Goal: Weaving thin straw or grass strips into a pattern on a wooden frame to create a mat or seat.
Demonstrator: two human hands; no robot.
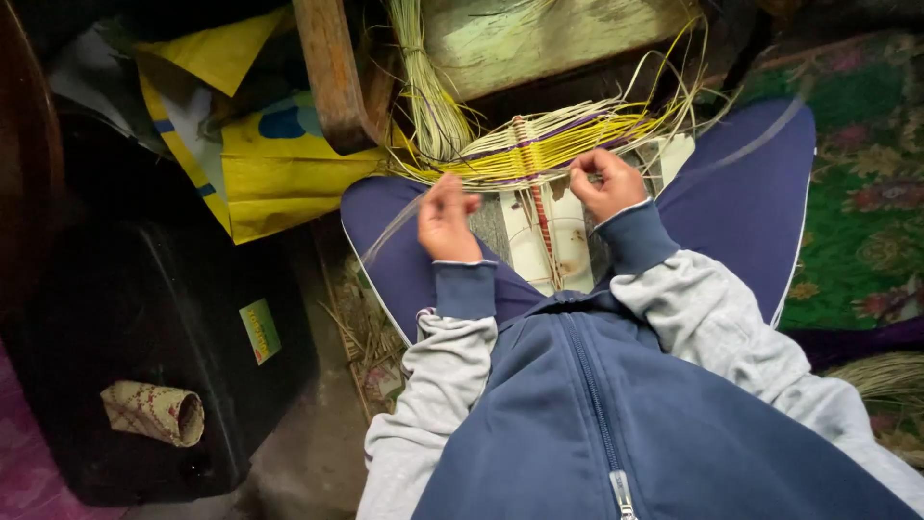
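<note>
Flat yellow-and-purple woven straw band (539, 149) lay just beyond both hands; left hand (448, 220) pinched a thin strand, right hand (604, 185) gripped the band's edge.

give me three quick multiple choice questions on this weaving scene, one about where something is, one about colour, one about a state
1. Where does the small rolled woven mat lie?
A. on the black case
B. on the person's lap
C. on the green rug

2. What colour is the bag beside the wooden leg?
A. red
B. yellow
C. white

3. What state is the left hand in?
A. flat and open on the knee
B. fingers curled in a grip on a thin strand
C. tucked in a pocket

Answers:
1. A, the roll rests on top of the black case at lower left.
2. B, the bag is yellow with some blue on it.
3. B, the fingers are curled shut near the woven strips, with a pale strand trailing down from them; the right hand pinches the weave too.
</note>
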